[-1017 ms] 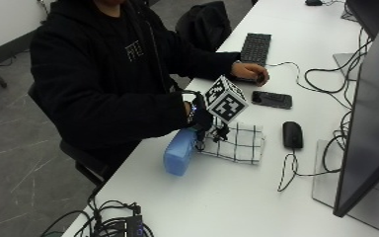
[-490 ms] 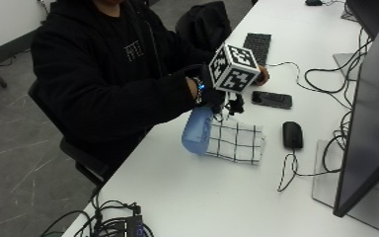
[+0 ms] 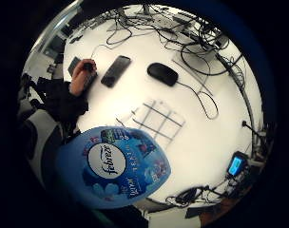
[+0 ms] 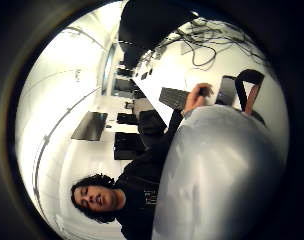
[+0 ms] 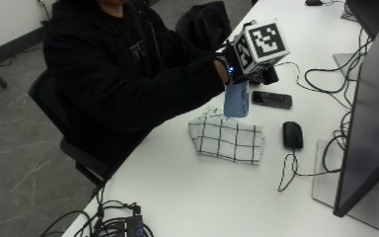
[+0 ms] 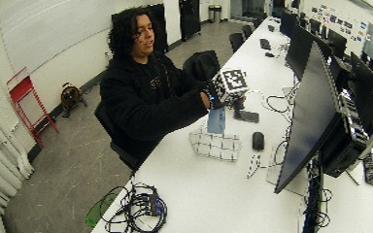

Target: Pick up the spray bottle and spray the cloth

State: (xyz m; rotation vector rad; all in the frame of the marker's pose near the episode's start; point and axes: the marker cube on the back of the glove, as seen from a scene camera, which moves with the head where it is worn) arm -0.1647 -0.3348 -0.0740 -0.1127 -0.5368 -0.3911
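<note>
- White table (image 5: 196, 192) in an office room, with cables and a monitor along its far side.
- Right hand (image 5: 232, 66) held raised, fingers curled round the top of the spray bottle (image 5: 236, 98), which hangs below them, clear of the table.
- Cloth (image 5: 227, 138), white with dark checks, lies flat just beneath the bottle.
- Bottle: blue rigid plastic, probably light and smooth; the neck and trigger are the sensible hold.
- Label reads "febreze" (image 3: 108, 159); the smaller print is illegible.
- Phone (image 5: 272, 99) and mouse (image 5: 292, 134) lie beyond the fingers.
</note>
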